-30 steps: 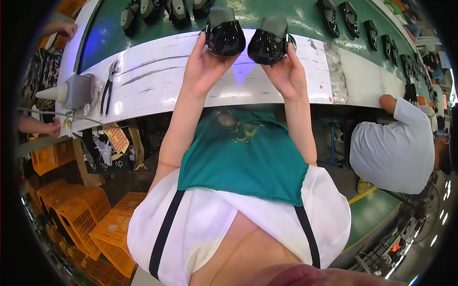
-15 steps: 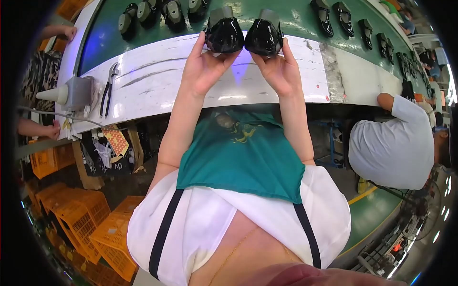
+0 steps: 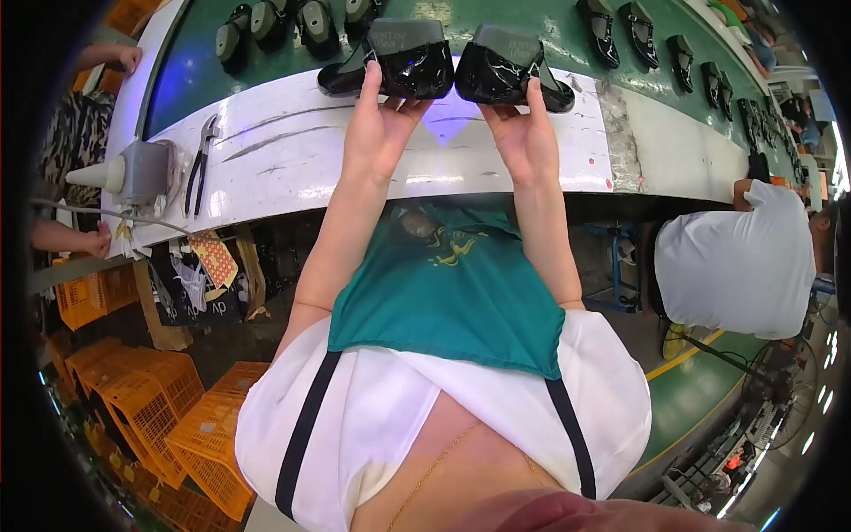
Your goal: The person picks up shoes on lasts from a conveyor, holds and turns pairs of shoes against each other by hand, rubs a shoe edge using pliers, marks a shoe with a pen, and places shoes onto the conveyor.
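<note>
Left hand (image 3: pixel 378 133): gripping a glossy black chunky-heeled shoe (image 3: pixel 412 73), fingers half-curled.
Right hand (image 3: pixel 525 142): gripping a matching glossy black shoe (image 3: pixel 496 75) likewise.
Black-handled metal pliers (image 3: pixel 205 151): lying on the white worktop (image 3: pixel 284 164).

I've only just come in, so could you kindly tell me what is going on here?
A person's left hand holds one shiny black shoe and their right hand holds a second shoe, side by side at the workbench. Pliers and a bottle sit toward the left, and more dark shoes rest on the green surface beyond.
</note>
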Action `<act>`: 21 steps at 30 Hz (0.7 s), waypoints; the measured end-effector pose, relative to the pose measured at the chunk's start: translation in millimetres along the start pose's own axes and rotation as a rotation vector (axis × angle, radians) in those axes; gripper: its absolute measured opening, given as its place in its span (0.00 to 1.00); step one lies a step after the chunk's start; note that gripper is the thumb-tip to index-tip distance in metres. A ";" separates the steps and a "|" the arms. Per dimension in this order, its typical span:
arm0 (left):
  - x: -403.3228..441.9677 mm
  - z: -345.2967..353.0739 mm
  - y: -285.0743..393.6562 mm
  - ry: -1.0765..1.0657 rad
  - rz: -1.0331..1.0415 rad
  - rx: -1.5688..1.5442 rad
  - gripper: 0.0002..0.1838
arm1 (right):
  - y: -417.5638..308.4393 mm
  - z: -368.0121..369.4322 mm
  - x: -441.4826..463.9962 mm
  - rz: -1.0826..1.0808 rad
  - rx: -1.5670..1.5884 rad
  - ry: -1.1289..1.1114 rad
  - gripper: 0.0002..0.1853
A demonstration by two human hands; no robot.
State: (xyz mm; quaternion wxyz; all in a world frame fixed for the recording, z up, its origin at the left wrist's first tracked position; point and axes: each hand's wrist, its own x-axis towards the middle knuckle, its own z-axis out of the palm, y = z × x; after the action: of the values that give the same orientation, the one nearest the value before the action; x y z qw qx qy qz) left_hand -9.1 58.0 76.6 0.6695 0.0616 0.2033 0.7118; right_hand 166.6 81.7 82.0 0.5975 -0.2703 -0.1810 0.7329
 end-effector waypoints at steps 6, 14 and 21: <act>1.0 0.5 1.8 0.053 0.023 0.105 0.31 | -1.2 -11.8 8.0 0.064 -0.007 -0.058 0.24; 15.0 -23.1 -1.0 -0.102 -0.330 0.036 0.30 | 8.1 -42.1 28.9 0.378 0.106 -0.341 0.29; -3.0 -60.5 8.1 -0.108 0.116 1.220 0.39 | -1.5 -39.8 4.3 -0.257 -1.118 -0.068 0.39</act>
State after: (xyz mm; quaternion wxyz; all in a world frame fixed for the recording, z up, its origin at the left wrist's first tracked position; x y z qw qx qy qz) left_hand -38.0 42.4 25.2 0.4834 0.4805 0.5359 0.4983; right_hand 191.5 83.9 50.7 0.4418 -0.4974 -0.5914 0.4556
